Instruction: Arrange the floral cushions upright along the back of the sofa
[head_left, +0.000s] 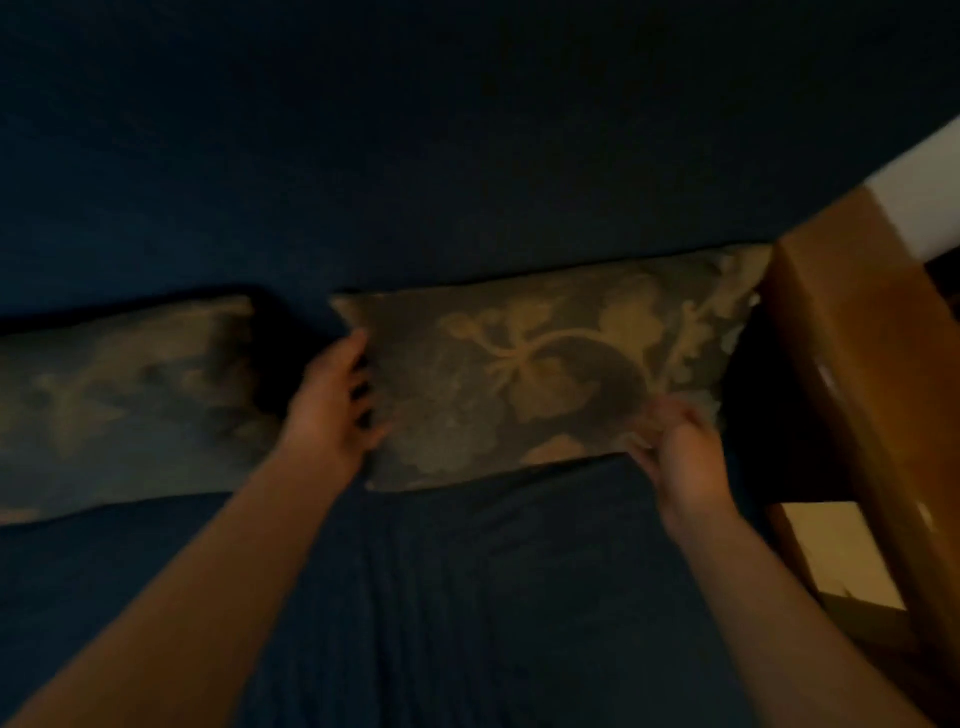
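Two floral cushions stand along the back of a dark blue sofa (467, 571). The right-hand cushion (545, 374) leans against the backrest with its lower edge on the seat, close to the wooden armrest (857, 364). Both hands frame it, which seems the reason for the hold: a grip at each end lets the person tip it up square and press it back so that it stays upright rather than slumping forward.

The left hand (332, 400) lies against the cushion's left edge, palm to the fabric, fingers curled round the side; its grip reads as grasping that edge. The right hand (680, 447) is at the lower right corner, fingers bunched on the fabric, apparently pinching it, though motion blur there leaves it unclear how firmly it is closed. So the cushion sits between the two grips, its broad face turned towards the camera, most of its body above and between the hands.

The left-hand cushion (119, 395) rests untouched just beside the left wrist, also propped against the backrest, with a dark gap between the two. It looks set already; the right one appears to be getting its final adjustment.
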